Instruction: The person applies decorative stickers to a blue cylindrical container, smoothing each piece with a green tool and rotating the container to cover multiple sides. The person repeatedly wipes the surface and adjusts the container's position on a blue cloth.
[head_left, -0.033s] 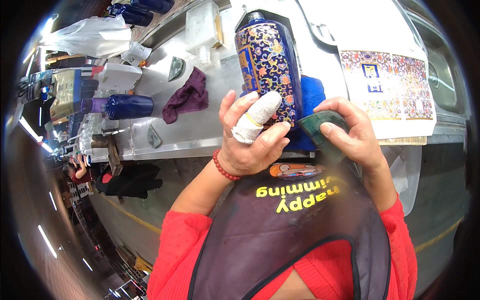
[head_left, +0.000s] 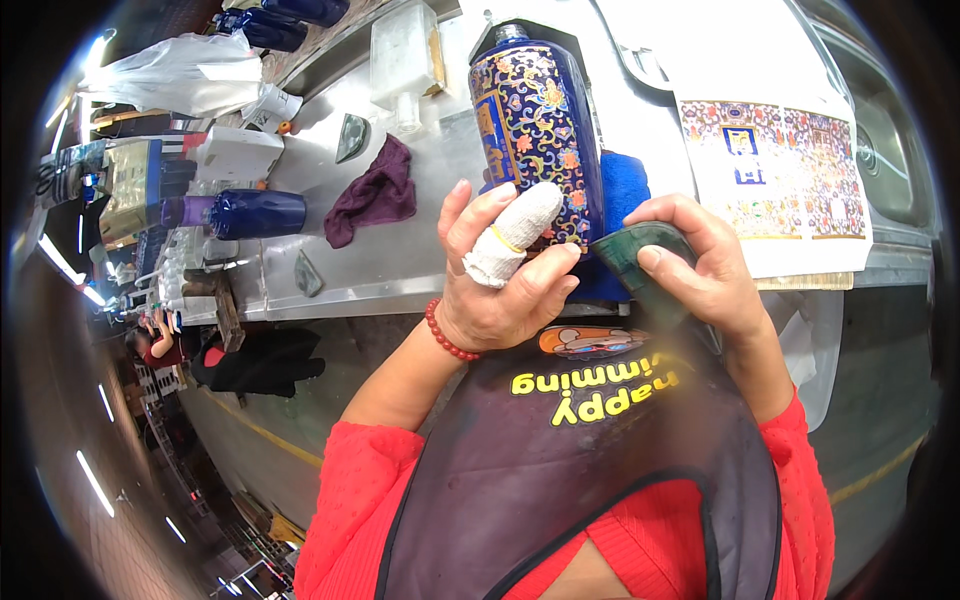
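Note:
A dark blue glass bottle [head_left: 545,120] with a colourful floral decal lies on the bench, neck pointing away from me. My left hand [head_left: 505,265] holds its near end, the thumb pressed on the decal by the base. One finger of that hand wears a white cloth cover [head_left: 528,217], banded in yellow. In my right hand [head_left: 705,265] a flat dark green scraper [head_left: 640,250] is pinched between thumb and fingers. Its left corner is at the bottle's lower right edge; whether it touches cannot be told. A blue cloth [head_left: 626,185] lies right of the bottle, partly hidden.
Printed decal sheets [head_left: 775,185] lie to the right, before a metal sink [head_left: 885,140]. Leftward on the metal bench are a purple cloth [head_left: 373,192], two more green scrapers [head_left: 352,137], a clear container [head_left: 404,60] and another blue bottle [head_left: 258,213].
The scraper in my right hand has shifted very slightly left, toward the bottle. My left hand and the bottle look unmoved.

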